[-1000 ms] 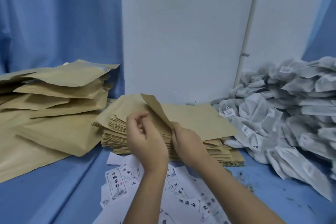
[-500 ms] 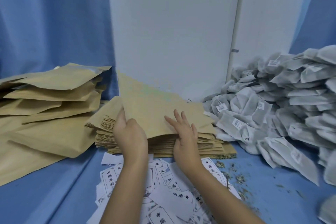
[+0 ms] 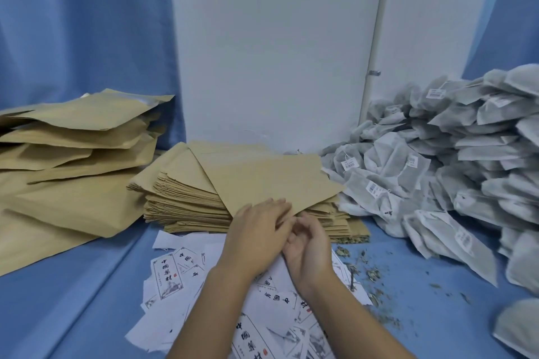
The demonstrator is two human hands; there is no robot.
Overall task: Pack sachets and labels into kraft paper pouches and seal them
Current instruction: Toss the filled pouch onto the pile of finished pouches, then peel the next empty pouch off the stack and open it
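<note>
white wall panel (image 3: 277, 52) beyond grip. thin white pipe (image 3: 376, 38) with 1 metal clip (image 3: 374, 73), beyond-right. blue curtain (image 3: 81, 23) left of grip, 2nd blue curtain (image 3: 519, 9) far right. blue cloth surface (image 3: 73, 300) beneath grip. soft even light.

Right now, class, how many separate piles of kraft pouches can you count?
2. A loose pile lies at the left, and a flat stack sits in the centre, touched by the left hand. More may lie outside the frame.

**Head camera: single view**

Wide-angle, head-worn, facing forward and down. Sits close: left hand (image 3: 256, 230) and right hand (image 3: 310, 248) fill lower centre, arms entering from the bottom edge. Mid-frame, kraft pouch stack (image 3: 186, 201); white wall (image 3: 277, 52) straight behind.
</note>
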